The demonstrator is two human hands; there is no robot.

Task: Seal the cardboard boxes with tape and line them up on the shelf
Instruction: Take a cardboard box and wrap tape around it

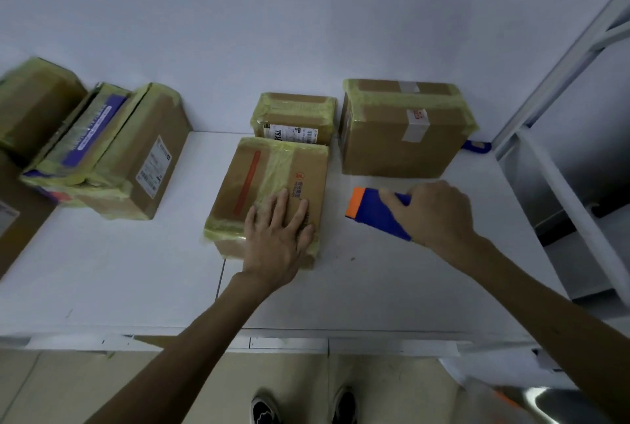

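**Inspector:** Status of the box in hand?

**Assistant:** The brown cardboard box with a red stripe point(259, 185) lies flat on the white shelf point(136, 270), at the centre and nearer than the rest. Yellowish tape covers its top seam and edges. The left hand point(272, 243) rests on its near right corner, palm down, fingers point(281, 208) straight and slightly spread. I judge this pins the box and presses the tape flat.

**Inspector:** And the tool?

**Assistant:** The blue tape dispenser with an orange end point(371, 215) is in the right hand point(436, 215), fingers curled round its blue body. It sits just right of that box, apart from it. I judge it is held ready for another strip.

**Inspector:** Other stock?

**Assistant:** A small taped cardboard box point(293, 116) sits directly behind; I cannot tell whether the two touch. A large taped cardboard box point(402, 137) stands far right. A group of taped boxes point(129, 157) is far left, tilted and out of line.

**Inspector:** Finding?

**Assistant:** Sealing appears near complete. Lining up along the wall point(306, 14) is not yet done.
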